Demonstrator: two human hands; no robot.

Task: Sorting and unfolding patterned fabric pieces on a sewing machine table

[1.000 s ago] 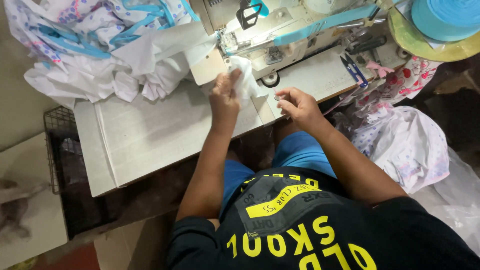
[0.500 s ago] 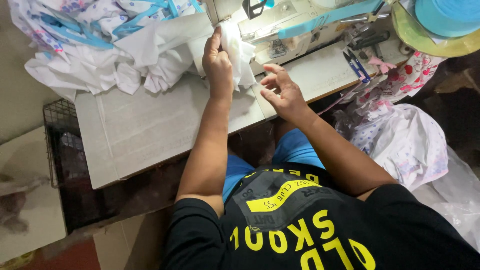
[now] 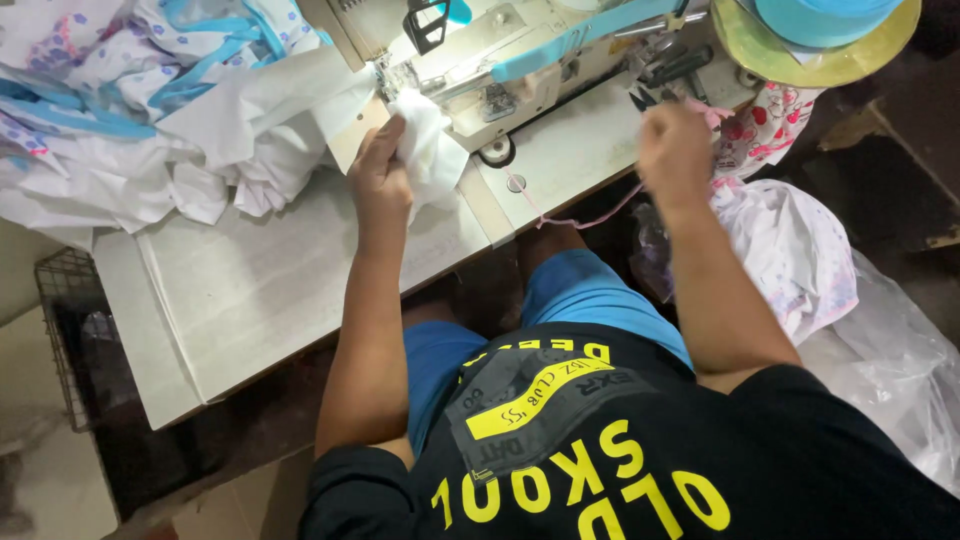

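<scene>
White table (image 3: 250,290) across the frame's left and middle, heaped cloth (image 3: 150,130) at upper left. Sewing machine (image 3: 500,60) at top centre. Left hand (image 3: 380,185) just below it, fingers closed around a small white cloth piece (image 3: 430,150) beside the needle. Right hand (image 3: 675,150), blurred, right of centre; grip impossible to tell, thin pink cord (image 3: 590,212) trailing beneath.

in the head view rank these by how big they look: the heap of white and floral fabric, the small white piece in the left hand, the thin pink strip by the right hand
Largest to smallest as they look:
1. heap of white and floral fabric, filling the upper left of the table
2. small white piece, gripped by the left hand
3. thin pink strip, running toward the right hand, which is blurred
</scene>
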